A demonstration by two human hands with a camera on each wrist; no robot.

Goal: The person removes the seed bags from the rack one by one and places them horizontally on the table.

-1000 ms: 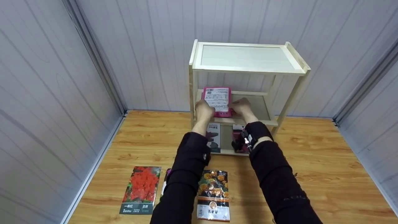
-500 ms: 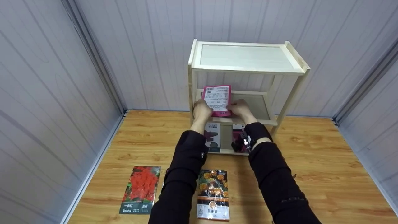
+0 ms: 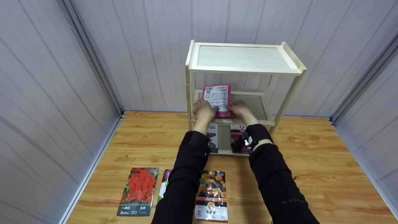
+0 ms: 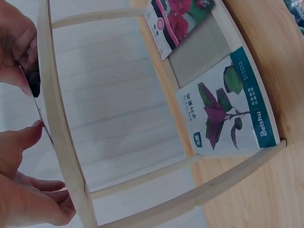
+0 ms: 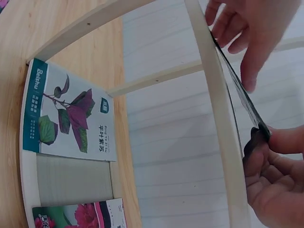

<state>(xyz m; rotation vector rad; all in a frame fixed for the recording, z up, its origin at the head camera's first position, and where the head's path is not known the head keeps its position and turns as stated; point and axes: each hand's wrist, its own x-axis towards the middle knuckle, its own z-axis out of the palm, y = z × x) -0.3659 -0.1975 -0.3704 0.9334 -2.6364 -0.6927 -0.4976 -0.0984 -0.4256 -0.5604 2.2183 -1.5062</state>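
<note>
A pink seed packet (image 3: 216, 96), its white printed back facing up, lies on the left part of the middle shelf (image 3: 252, 104). My right hand (image 3: 241, 110) pinches the packet's near right corner between thumb and finger, seen closely in the right wrist view. At the opposite side is my left hand (image 3: 205, 111), its thumb over the packet's near left part and its fingers loosely bent by the shelf edge. In the wrist views the packet shows only as a thin edge. Whether the left thumb touches it I cannot tell.
The bottom shelf bears a purple-leaf seed packet (image 4: 218, 102) and a pink-flower packet (image 4: 178, 21). On the wooden floor lie a red-flower packet (image 3: 139, 191), a marigold packet (image 3: 212, 196) and one partly hidden by the left sleeve (image 3: 183, 180). The top shelf (image 3: 242, 57) overhangs the hands.
The packet's near edge was bent up half a second ago and now lies flatter. My left thumb has shifted right over the packet. The right hand keeps its pinch.
</note>
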